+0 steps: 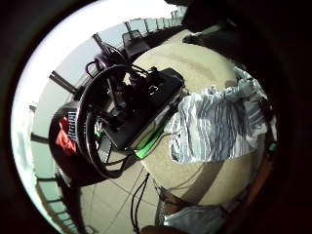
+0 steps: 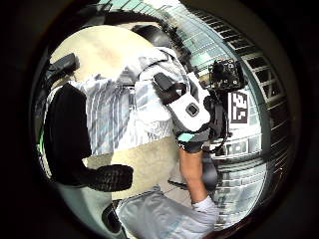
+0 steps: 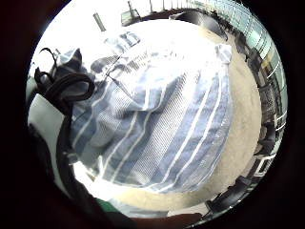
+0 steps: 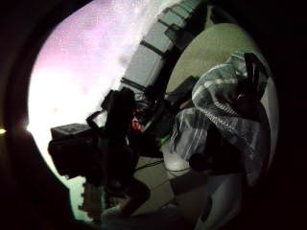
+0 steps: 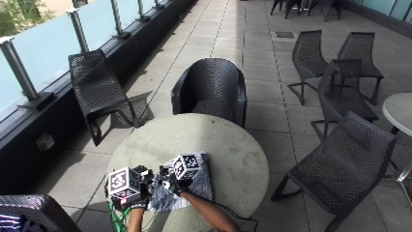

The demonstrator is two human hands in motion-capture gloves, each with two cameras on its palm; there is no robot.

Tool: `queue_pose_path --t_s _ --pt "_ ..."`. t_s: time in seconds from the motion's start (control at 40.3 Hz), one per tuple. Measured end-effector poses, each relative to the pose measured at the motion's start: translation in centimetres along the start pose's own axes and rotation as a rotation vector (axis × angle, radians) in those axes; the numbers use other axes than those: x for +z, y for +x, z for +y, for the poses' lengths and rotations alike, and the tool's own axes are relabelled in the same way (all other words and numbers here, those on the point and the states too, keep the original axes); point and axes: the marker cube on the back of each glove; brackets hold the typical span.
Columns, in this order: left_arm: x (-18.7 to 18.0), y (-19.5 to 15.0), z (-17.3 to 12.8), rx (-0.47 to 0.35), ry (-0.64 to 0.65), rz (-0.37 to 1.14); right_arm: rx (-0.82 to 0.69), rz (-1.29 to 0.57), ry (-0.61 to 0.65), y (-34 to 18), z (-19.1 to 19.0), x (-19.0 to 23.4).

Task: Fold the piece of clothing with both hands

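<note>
Both hands (image 5: 157,186) pinching the striped shirt (image 5: 193,186) over the table (image 5: 212,140), I guess to line up the fold.

An outdoor café terrace: paved floor (image 5: 257,63), glass railing (image 5: 51,43), round table (image 5: 219,140), black woven chairs (image 5: 209,89)

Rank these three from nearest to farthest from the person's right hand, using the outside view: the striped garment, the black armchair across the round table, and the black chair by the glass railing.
1. Striped garment, directly under the right hand on the table's near side.
2. Black armchair, across the round table.
3. Black chair, to the left beside the railing.
</note>
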Motion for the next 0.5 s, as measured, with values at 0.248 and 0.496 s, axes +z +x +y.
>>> queue_pose_path --t_s 0.248,0.496 --pt "-2.4 -2.6 1.3 -0.056 0.020 0.016 -0.234 0.335 -0.074 1.8 -2.8 9.9" --pt "-2.0 -1.2 1.2 0.002 0.025 -0.075 -0.179 0.526 -0.390 4.1 4.5 0.3"
